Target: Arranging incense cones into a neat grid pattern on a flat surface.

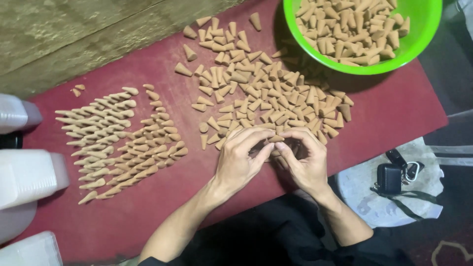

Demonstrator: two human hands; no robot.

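1. We see the left hand [241, 160] and the right hand [303, 160] meeting at the near edge of a loose heap of tan cones [268, 98] on the red desk [394, 113].
2. Both hands curl their fingers inward – fingertips touching a small cone [276, 139] held between them. We count each grip as closed on that cone, though the fingers hide most of it.
3. To the left, well apart from the hands, stacked cone rows [118, 140] lie in slanted lines on the desk.
4. A green bowl [423, 29] full of cones sits at the far right corner, overlapping the desk's edge.
5. White plastic containers [24, 175] stand along the left edge – a black key fob [389, 178] rests on a pale stool to the right.
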